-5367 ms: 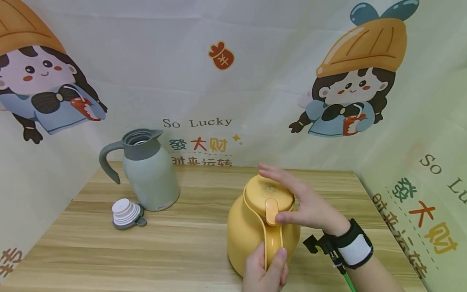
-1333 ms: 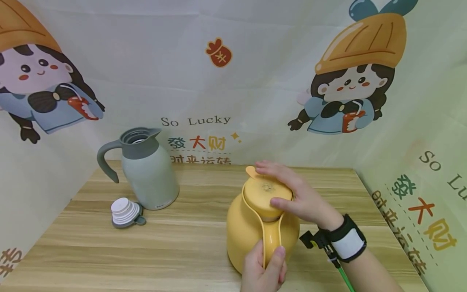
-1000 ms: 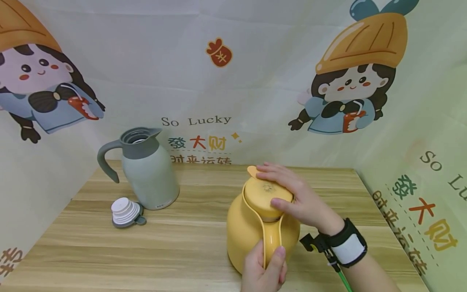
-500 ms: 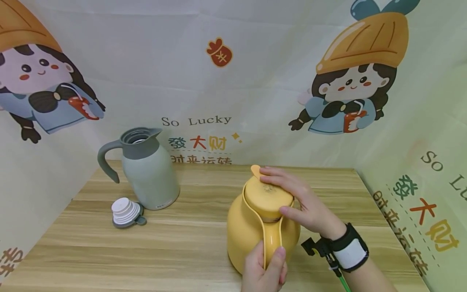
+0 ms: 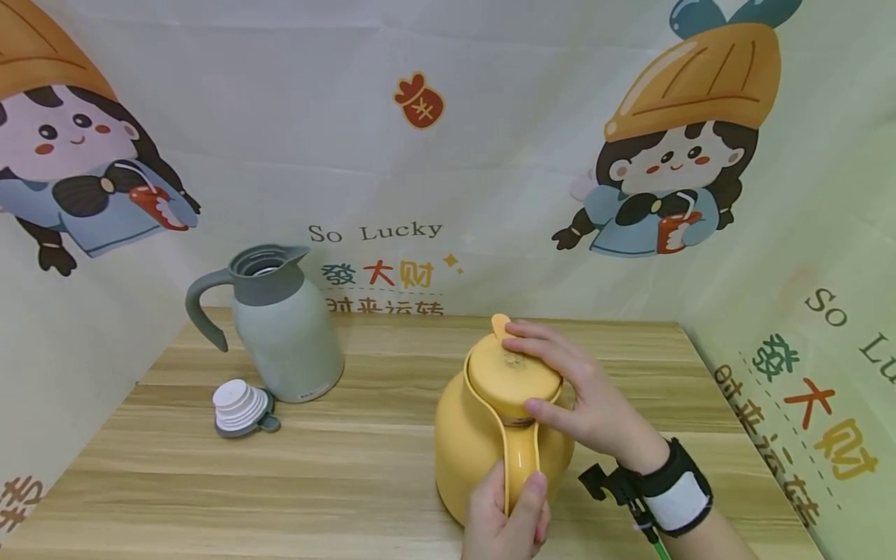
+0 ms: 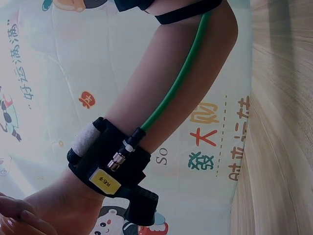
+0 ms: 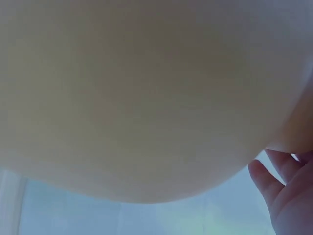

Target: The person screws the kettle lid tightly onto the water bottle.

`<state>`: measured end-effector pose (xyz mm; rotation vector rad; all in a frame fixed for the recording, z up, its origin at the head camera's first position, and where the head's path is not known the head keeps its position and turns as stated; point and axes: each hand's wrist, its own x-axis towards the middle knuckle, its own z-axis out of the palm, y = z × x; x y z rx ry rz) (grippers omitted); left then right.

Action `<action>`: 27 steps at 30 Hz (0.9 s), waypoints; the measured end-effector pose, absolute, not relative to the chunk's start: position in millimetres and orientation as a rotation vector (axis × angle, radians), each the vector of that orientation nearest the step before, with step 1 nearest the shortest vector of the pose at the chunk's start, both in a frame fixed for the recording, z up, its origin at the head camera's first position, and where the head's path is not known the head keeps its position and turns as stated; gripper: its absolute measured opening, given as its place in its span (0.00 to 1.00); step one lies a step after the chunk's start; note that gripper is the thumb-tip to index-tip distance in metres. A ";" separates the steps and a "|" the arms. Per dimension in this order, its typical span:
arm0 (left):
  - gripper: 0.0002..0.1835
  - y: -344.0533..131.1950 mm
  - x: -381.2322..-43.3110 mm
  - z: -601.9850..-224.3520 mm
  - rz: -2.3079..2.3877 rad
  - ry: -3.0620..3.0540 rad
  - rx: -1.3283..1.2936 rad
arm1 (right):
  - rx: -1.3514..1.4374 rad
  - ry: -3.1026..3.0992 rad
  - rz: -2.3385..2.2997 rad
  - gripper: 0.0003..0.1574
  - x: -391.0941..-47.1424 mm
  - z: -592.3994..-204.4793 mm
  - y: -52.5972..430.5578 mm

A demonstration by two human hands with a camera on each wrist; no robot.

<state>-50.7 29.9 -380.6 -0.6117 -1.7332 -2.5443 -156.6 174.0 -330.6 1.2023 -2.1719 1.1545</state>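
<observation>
A yellow thermos jug [image 5: 465, 443] stands upright on the table, right of the middle in the head view. My left hand [image 5: 504, 517] grips its handle [image 5: 520, 459] from the near side. My right hand [image 5: 591, 397] holds the round yellow lid [image 5: 514, 373], thumb at the near edge and fingers over the far right part. The lid's tab [image 5: 499, 325] points to the far side, and a narrow dark gap shows under the lid's near edge. The jug's pale body [image 7: 146, 98] fills most of the right wrist view. My right forearm [image 6: 161, 73] crosses the left wrist view.
A grey-green thermos jug [image 5: 287, 334] without its lid stands at the back left. Its white and grey stopper [image 5: 241, 408] lies in front of it. Printed cloth [image 5: 518, 155] walls the wooden table [image 5: 336, 482] at the back and sides.
The lid has turned: its tab pointed to the near side at first, then far left, and now swings rightward along the far side. My right hand shifts with it; the left stays.
</observation>
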 end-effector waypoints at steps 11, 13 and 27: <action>0.12 29.6 -51.5 -380.7 -2.539 -1.721 -0.626 | 1.153 -2.178 1.056 0.35 -149.8 -329.2 170.8; 0.12 29.9 -51.1 -380.6 -2.538 -1.725 -0.617 | 1.170 -2.158 1.065 0.36 -149.4 -329.2 171.1; 0.12 29.6 -50.5 -379.7 -2.540 -1.754 -0.589 | 1.016 -2.274 1.110 0.32 -141.2 -331.3 174.5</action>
